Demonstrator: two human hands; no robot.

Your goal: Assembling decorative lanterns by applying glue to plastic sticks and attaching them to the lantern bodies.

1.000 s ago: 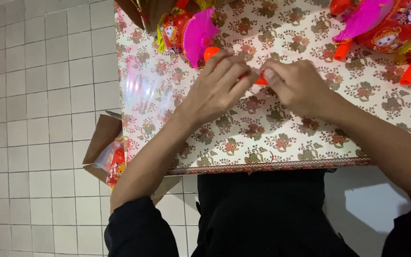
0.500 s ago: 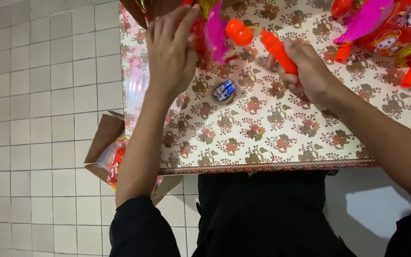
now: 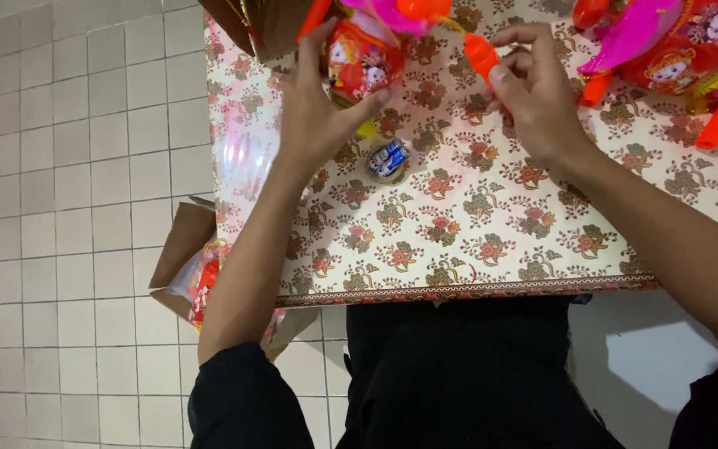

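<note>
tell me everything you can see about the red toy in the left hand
The red toy looks like a small lantern of glossy plastic, red with a cartoon figure printed on its side. A pink piece and an orange knob sit on top of it, partly cut off by the picture's upper edge. It is held up over the far part of the flowered table, tilted. The left hand holds it from the left side, thumb under its lower edge. A yellow bit shows below it.

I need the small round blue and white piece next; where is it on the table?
In the head view the small round piece lies on the flowered tablecloth, just below the left hand holding the red lantern toy.
</note>
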